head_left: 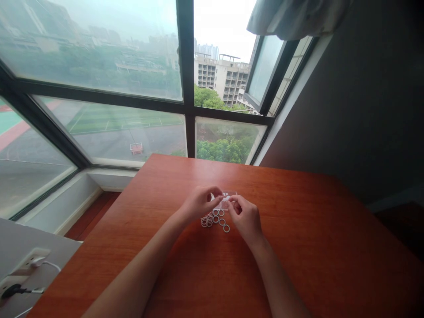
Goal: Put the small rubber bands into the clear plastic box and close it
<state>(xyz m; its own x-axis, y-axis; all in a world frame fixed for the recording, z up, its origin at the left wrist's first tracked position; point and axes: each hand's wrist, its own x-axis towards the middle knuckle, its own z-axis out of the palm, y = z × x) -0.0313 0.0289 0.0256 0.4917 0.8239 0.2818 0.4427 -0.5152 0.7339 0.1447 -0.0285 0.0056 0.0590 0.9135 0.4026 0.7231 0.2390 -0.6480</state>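
Observation:
A small clear plastic bag (218, 206) with white print is between my two hands, over the table. My left hand (200, 202) is closed in a pinch at the bag's left side, thumb and forefinger curved together. From the right, my right hand (245, 216) pinches at the bag too, its fingers curled. Whether something small is also between the fingertips is too fine to make out. Just below the bag, several thin pale rings (226, 228), which look like hair ties, lie on the wood; some overlap in a loose heap beside my left hand.
The reddish-brown wooden table (314, 247) reaches to a window with dark frames (189, 88), one pane swung outward. A grey wall (331, 119) rises at the right. At lower left, plugs and white cables sit in a wall socket (24, 274).

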